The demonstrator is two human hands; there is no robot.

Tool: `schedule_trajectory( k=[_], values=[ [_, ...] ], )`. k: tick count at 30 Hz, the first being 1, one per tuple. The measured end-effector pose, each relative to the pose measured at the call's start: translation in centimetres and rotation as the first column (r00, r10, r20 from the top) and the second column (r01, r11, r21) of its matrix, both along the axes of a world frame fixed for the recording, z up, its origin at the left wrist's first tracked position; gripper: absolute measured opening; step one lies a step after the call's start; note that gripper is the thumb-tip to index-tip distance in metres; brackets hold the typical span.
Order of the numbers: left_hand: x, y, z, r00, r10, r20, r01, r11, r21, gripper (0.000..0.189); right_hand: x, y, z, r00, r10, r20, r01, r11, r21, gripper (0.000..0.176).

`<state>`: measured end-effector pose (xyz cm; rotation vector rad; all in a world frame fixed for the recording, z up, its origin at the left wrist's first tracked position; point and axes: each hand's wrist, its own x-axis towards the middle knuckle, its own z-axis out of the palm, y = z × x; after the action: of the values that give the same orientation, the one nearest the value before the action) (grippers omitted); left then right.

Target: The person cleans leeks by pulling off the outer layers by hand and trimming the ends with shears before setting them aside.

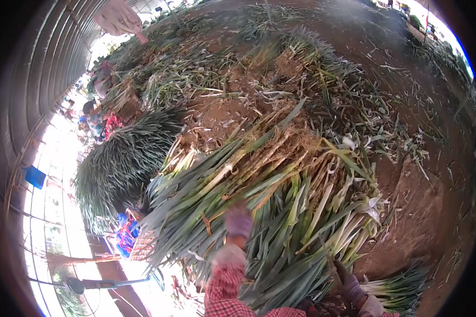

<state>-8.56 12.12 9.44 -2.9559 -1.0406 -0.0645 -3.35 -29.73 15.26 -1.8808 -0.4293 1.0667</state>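
A large heap of leeks [269,211] fills the middle, green leaves toward me and brown roots at the far side. My left hand [239,221], in a purple glove and a red checked sleeve, reaches over the leaves; motion smears its fingers. At lower right my right hand [350,288], also gloved, has its fingers wrapped round a narrow brownish blade-like thing [333,270] beside the leek leaves. I cannot tell exactly what that thing is. Another bunch of leeks [399,288] with pale stalks lies just right of this hand.
An upright leek pile [129,158] stands at left, with a person [98,121] behind it. Blue and red cords [126,235] hang by a woven basket [143,245]. Loose leaves and trimmings [386,127] litter the dirt floor [415,206]. A curved metal wall [42,58] rises on the left.
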Motion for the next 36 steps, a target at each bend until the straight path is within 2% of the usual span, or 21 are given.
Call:
schedule_trajectory(
  k=[1,3,4,6,7,9,11,14,18,20,21,22,25,27,29,30,31,33,34,35,36],
  values=[
    [0.6,4.4,0.0,0.939,0.160,-0.304,-0.116,0.980,0.159,0.067,0.0,0.8,-0.1,1.000,-0.010,0.001,0.010,1.000,0.002,0.097],
    [0.9,12.3,-1.9,0.904,0.208,-0.373,-0.245,0.968,-0.052,0.097,0.2,1.7,-0.5,0.972,0.055,-0.230,-0.060,0.998,-0.015,0.103],
    [1.8,13.7,-1.6,0.912,0.189,-0.365,-0.224,0.973,-0.057,0.097,-0.4,0.8,-3.3,0.962,0.056,-0.268,-0.031,0.995,0.098,0.103],
    [3.2,14.9,-0.9,0.786,0.262,-0.560,-0.398,0.908,-0.133,0.115,-0.5,0.9,-3.6,0.979,0.088,-0.184,-0.078,0.995,0.065,0.095],
    [3.4,15.0,-0.8,0.784,0.252,-0.567,-0.389,0.911,-0.134,0.115,-0.9,0.8,-3.7,0.982,0.148,-0.116,-0.145,0.989,0.033,0.088],
    [3.6,15.4,-0.7,0.821,0.290,-0.492,-0.477,0.823,-0.310,0.121,-0.6,1.4,-3.1,0.978,0.129,-0.162,-0.140,0.989,-0.054,0.082],
    [3.5,16.7,-1.4,0.849,0.293,-0.440,-0.444,0.847,-0.293,0.118,-0.2,2.2,-2.6,0.975,0.101,-0.197,-0.127,0.984,-0.123,0.078],
    [4.1,18.1,-1.0,0.704,0.086,-0.705,-0.390,0.877,-0.282,0.109,-0.4,1.2,-3.2,0.977,0.170,-0.128,-0.175,0.984,-0.030,0.078],
    [4.0,16.7,0.3,0.744,0.097,-0.661,-0.334,0.911,-0.242,0.086,-0.3,0.5,-4.0,0.970,0.236,-0.064,-0.235,0.972,0.014,0.084],
    [4.2,15.4,1.7,0.699,0.060,-0.713,-0.337,0.907,-0.253,0.084,-0.1,0.3,-4.0,0.944,0.325,-0.062,-0.326,0.945,-0.013,0.103],
    [4.2,14.5,2.6,0.652,0.027,-0.757,-0.347,0.899,-0.268,0.082,-0.4,0.4,-4.1,0.945,0.320,-0.072,-0.322,0.947,-0.013,0.103],
    [2.3,15.3,-0.3,0.717,0.022,-0.696,-0.247,0.942,-0.225,0.074,-0.5,0.7,-4.3,0.959,0.273,-0.080,-0.274,0.962,-0.008,0.100],
    [0.3,12.8,0.2,0.742,-0.061,-0.668,-0.135,0.962,-0.238,0.070,-0.4,2.1,-2.8,0.963,0.220,-0.152,-0.228,0.973,-0.038,0.097],
    [-0.4,10.8,-0.2,0.699,-0.096,-0.709,-0.153,0.948,-0.279,0.066,-0.6,3.2,-1.3,0.951,0.206,-0.231,-0.229,0.970,-0.079,0.097],
    [-1.0,7.0,0.1,0.777,-0.141,-0.613,0.095,0.990,-0.107,0.060,0.1,3.9,-0.7,0.945,0.237,-0.227,-0.253,0.966,-0.045,0.101],
    [-0.8,5.9,0.6,0.805,-0.041,-0.592,0.020,0.999,-0.042,0.047,-0.2,3.9,-1.3,0.952,0.246,-0.181,-0.253,0.967,-0.015,0.106],
    [-1.0,5.8,0.2,0.804,-0.055,-0.592,0.030,0.998,-0.052,0.047,-0.4,3.5,-1.3,0.955,0.234,-0.183,-0.243,0.970,-0.025,0.106],
    [-2.5,5.1,-0.7,0.951,0.038,-0.308,-0.067,0.994,-0.083,0.035,-0.6,2.7,-0.4,0.948,0.219,-0.230,-0.241,0.968,-0.070,0.101],
    [-3.4,4.2,-0.6,0.983,-0.097,-0.153,0.096,0.995,-0.018,0.027,-0.9,2.0,-1.1,0.947,0.257,-0.191,-0.280,0.954,-0.107,0.091],
    [-3.9,2.7,0.1,0.979,-0.109,-0.171,0.106,0.994,-0.026,0.027,-1.3,1.6,-1.2,0.947,0.245,-0.210,-0.272,0.956,-0.108,0.091],
    [-4.4,0.4,0.5,0.992,-0.063,-0.111,0.045,0.986,-0.162,0.027,-1.6,1.1,-1.0,0.952,0.209,-0.223,-0.237,0.966,-0.108,0.088]
  ],
)
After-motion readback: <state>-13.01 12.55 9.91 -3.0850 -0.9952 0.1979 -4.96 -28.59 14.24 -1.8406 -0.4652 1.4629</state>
